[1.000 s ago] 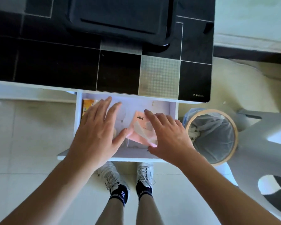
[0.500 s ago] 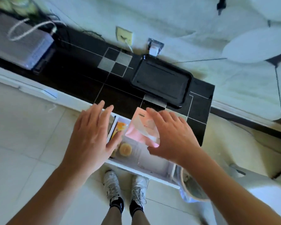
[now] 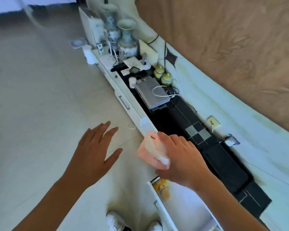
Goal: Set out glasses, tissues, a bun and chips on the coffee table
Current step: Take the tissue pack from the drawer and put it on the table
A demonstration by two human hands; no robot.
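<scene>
- Right hand (image 3: 182,157) clamped on pink tissue pack (image 3: 150,150), fingers over its top, thumb underneath, pack lifted clear above open drawer (image 3: 187,205)
- Left hand (image 3: 93,152) empty, palm down, fingers spread wide, hovering over pale floor (image 3: 40,105), touching nothing
- Yellow packet and round bun (image 3: 165,192) lying in drawer's front corner, just below right wrist
- Black tray (image 3: 227,167) on dark cabinet top (image 3: 178,117), beside right hand
</scene>
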